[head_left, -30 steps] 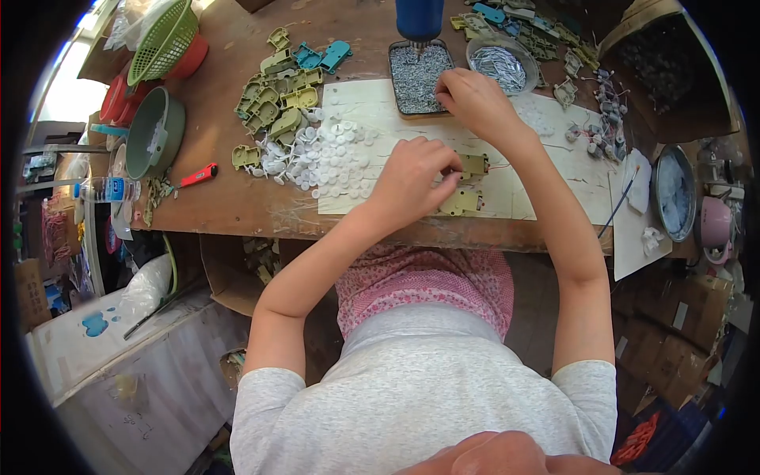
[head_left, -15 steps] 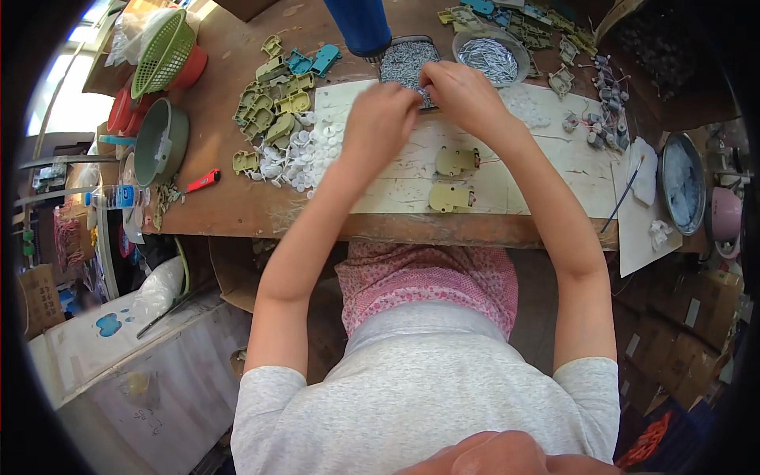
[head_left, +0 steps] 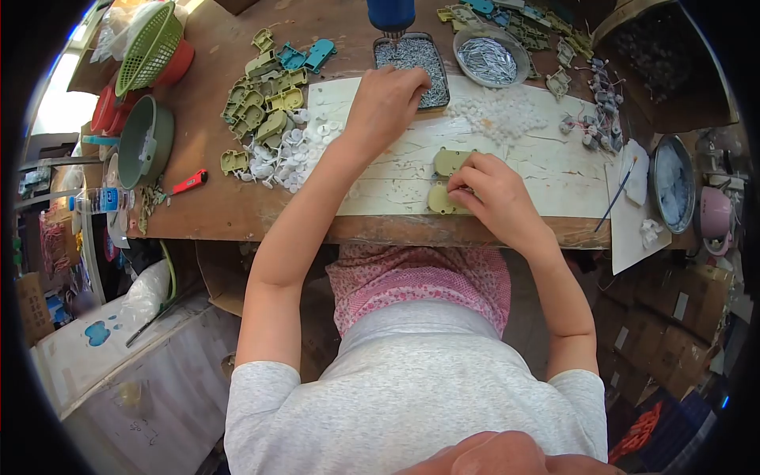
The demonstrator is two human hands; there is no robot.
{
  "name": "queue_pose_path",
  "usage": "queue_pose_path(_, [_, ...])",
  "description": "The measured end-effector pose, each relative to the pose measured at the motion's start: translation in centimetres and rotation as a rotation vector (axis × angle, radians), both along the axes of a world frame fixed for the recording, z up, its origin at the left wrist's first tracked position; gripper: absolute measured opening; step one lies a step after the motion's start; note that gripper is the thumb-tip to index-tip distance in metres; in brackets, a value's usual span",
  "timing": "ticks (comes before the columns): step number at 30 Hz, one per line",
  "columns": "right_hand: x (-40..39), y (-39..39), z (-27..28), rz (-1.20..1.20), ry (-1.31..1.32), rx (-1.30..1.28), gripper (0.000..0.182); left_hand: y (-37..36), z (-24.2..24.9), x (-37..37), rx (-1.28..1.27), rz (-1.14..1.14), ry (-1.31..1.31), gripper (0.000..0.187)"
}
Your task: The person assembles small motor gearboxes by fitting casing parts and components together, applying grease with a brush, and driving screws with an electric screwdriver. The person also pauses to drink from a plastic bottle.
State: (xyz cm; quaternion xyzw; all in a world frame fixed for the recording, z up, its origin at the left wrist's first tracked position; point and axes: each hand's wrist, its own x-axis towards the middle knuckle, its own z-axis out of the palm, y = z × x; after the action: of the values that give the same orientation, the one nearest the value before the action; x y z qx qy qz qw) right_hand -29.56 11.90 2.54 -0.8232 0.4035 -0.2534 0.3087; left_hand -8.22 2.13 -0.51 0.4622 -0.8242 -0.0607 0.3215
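My left hand (head_left: 388, 101) is at the near left edge of a dark tray of small screws (head_left: 418, 57), its fingers curled and their tips partly hidden. Low over the board, my right hand (head_left: 497, 194) is closed in a pinch at the nearer olive-yellow plastic housing (head_left: 440, 199). Whatever it pinches is too small to make out. Just behind lies a second olive-yellow housing (head_left: 450, 161), partly covered by the right fingers. A blue power screwdriver (head_left: 391, 16) hangs upright above the tray, bit downward.
Left of the board lie white plastic pieces (head_left: 273, 162) and more olive housings (head_left: 252, 111). A red-handled cutter (head_left: 190, 181) is further left. Metal pins fill a round dish (head_left: 492, 59); small white parts (head_left: 507, 111) lie before it. Wired components (head_left: 606, 111) and a metal bowl (head_left: 673, 186) stand right.
My right hand has moved from the screw tray down to the nearer housing. My left hand has shifted slightly up toward the tray. The blue screwdriver appears higher in view.
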Motion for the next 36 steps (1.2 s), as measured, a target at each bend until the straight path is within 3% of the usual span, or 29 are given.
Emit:
queue_pose_path(3, [0.2,-0.3,-0.3,0.013,0.053,-0.06,0.013,3.1,1.7,-0.1,0.14,-0.061,0.21,0.011])
queue_pose_path(9, [0.0,-0.7,0.1,0.061,0.077,-0.055,0.014,11.8,2.4,-0.3,0.419,-0.069,0.342,0.012])
queue_pose_path(21, [0.1,-0.8,0.1,0.046,0.129,-0.149,0.022,14.6,0.4,-1.6,0.023,-0.159,-0.008,0.018])
queue_pose_path(23, [-0.1,-2.3,1.6,0.049,-0.047,-0.055,0.031,14.5,0.2,-1.1,-0.01,-0.191,-0.013,0.019])
queue_pose_path(24, [0.3,-3.7,3.2,-0.064,-0.213,-0.178,0.037,14.4,-0.5,-0.7,0.01,-0.173,0.032,0.023])
queue_pose_path(25, [0.4,-3.7,3.2,-0.062,-0.19,-0.191,0.035,14.2,-0.9,-0.4,0.034,-0.158,0.074,0.027])
queue_pose_path(26, [1.6,-6.6,8.0,-0.252,-0.47,-0.315,0.036,13.4,-0.4,-0.6,0.04,-0.157,0.074,0.027])
queue_pose_path(27, [3.1,-8.4,10.2,-0.036,-0.531,-0.509,0.039,11.6,0.6,-1.0,0.091,-0.108,0.138,0.031])
queue_pose_path(29, [9.3,-12.4,11.2,-0.164,-0.79,-0.538,0.06,9.0,0.7,-1.5,0.2,-0.123,0.173,0.04])
queue_pose_path(30, [9.4,-12.9,11.7,-0.158,-0.788,-0.55,0.06,8.4,0.6,-1.4,0.187,-0.124,0.176,0.04])
queue_pose_path(32, [9.6,-13.7,12.2,0.289,-0.731,0.316,0.067,7.4,0.4,-1.3,0.311,-0.208,-0.01,0.042])
queue_pose_path(33, [9.5,-13.4,11.3,0.28,-0.794,0.224,0.077,7.1,0.4,-1.1,0.307,-0.211,-0.001,0.042])
queue_pose_path(34, [8.8,-13.0,10.3,0.282,-0.78,0.231,0.077,7.2,0.3,-1.0,0.27,-0.195,0.007,0.042])
queue_pose_path(36, [6.7,-11.7,8.3,0.077,-0.74,-0.145,0.047,7.6,-0.2,-0.8,0.245,-0.166,0.034,0.042])
